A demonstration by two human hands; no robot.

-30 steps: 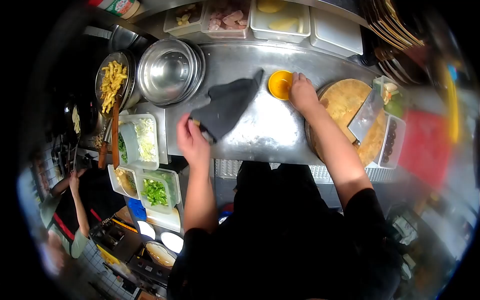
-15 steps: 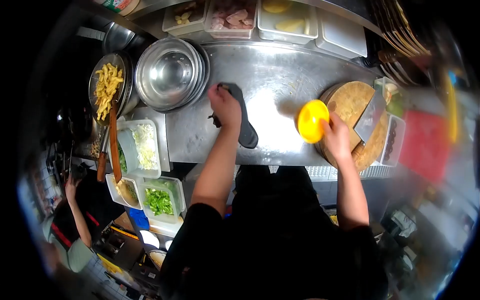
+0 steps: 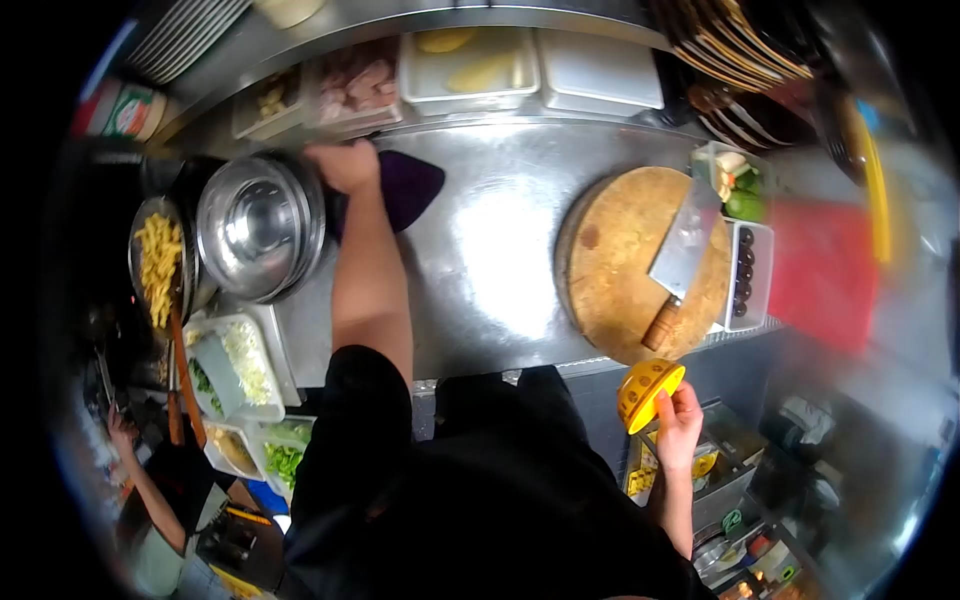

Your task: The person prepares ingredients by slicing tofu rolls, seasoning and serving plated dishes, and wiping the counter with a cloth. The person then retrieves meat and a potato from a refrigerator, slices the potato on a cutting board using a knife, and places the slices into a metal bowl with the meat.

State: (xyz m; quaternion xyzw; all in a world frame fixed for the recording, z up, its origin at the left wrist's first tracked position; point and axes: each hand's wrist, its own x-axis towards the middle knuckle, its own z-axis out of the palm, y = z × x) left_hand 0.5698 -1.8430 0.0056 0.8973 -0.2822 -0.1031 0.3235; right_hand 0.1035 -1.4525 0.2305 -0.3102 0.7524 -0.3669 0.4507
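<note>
My left hand (image 3: 345, 165) is at the back left of the steel counter, beside stacked metal bowls (image 3: 255, 225). Its fingers are closed round a dark purple cloth (image 3: 408, 190), which spreads out to the right under the wrist. Low on the right, my right hand (image 3: 680, 425) grips a small yellow bowl (image 3: 645, 393) by its rim, thumb inside. The bowl is tilted and hangs beyond the counter's front edge, just below a round wooden chopping board (image 3: 610, 265). A cleaver (image 3: 685, 245) lies across that board, handle toward me.
Tubs of meat (image 3: 358, 90) and other food line the back. At left are a pan of yellow pieces (image 3: 160, 265) and a tub of chopped vegetables (image 3: 245, 365). A red board (image 3: 820, 275) lies at right. Another person's arm (image 3: 150, 490) shows lower left.
My left hand has moved the cloth left and back toward the metal bowls. My right hand has brought the yellow bowl from beside the chopping board down past the counter's front edge. The view has shifted.
</note>
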